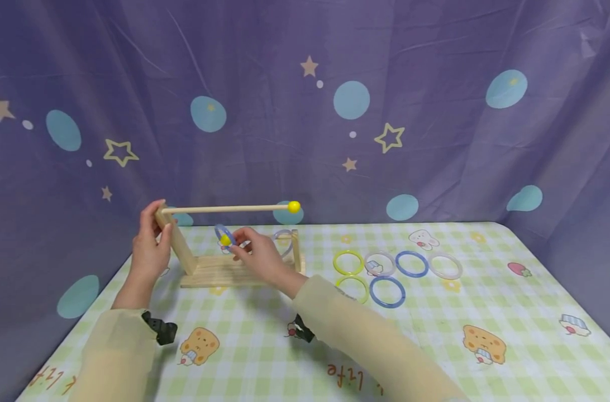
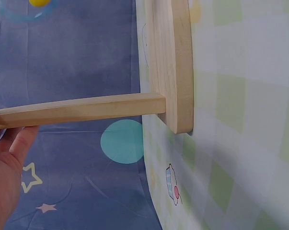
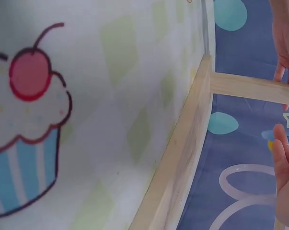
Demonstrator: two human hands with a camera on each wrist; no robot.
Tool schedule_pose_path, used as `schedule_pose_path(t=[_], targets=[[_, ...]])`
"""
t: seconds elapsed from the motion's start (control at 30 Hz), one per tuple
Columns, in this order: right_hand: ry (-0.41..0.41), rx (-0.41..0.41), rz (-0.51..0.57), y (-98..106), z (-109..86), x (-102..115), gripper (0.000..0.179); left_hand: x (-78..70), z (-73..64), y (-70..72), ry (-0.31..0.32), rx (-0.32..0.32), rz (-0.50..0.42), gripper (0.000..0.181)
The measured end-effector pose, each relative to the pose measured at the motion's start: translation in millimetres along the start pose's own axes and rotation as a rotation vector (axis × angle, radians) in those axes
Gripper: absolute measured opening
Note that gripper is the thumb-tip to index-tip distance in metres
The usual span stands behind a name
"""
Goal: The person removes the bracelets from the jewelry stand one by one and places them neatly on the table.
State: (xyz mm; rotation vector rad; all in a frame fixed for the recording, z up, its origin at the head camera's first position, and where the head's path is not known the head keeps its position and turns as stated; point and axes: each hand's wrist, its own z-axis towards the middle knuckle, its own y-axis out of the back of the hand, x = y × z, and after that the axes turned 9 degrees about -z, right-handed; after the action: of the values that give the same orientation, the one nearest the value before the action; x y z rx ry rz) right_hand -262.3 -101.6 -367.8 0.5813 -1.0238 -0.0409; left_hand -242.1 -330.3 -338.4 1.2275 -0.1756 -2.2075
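Note:
On the table stands a wooden rack (image 1: 224, 273), with a tall post (image 1: 178, 240) at its left end and a short post (image 1: 296, 249) at its right. My left hand (image 1: 151, 244) grips the tall post near its top. From there a dowel (image 1: 229, 209) runs right to a yellow ball (image 1: 294, 207). My right hand (image 1: 260, 254) pinches a blue ring (image 1: 229, 231), which surrounds or overlaps the yellow ball (image 1: 225, 240) of the lower peg. That peg is mostly hidden by the hand. Pale rings (image 3: 247, 167) hang near the short post.
Right of the rack lie two yellow rings (image 1: 349, 273), two blue rings (image 1: 412, 276) and two pale rings (image 1: 446, 278) in two rows. A checked cloth (image 1: 265, 357) covers the table. A purple curtain (image 1: 265, 156) rises behind it.

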Motion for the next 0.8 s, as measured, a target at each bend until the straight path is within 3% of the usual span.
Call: schedule_pose_path(t=[0.23,0.4,0.57,0.8], targets=[[0.007,0.030,0.030,1.4,-2.9,-0.9,0.019,-1.5,-0.2,-0.6,0.018,-0.001,0.000,0.052],[0.038,0.009,0.034,8.7,-10.3,0.4,0.018,-4.1,-0.1,-0.2,0.028,-0.003,0.001,0.052],[0.076,0.016,0.040,21.8,-22.0,4.7,0.018,-4.8,-0.2,-0.3,0.048,-0.003,-0.007,0.052],[0.132,0.088,0.039,48.5,-41.6,8.5,0.018,-1.5,0.3,-0.8,0.061,0.003,-0.001,0.052]])
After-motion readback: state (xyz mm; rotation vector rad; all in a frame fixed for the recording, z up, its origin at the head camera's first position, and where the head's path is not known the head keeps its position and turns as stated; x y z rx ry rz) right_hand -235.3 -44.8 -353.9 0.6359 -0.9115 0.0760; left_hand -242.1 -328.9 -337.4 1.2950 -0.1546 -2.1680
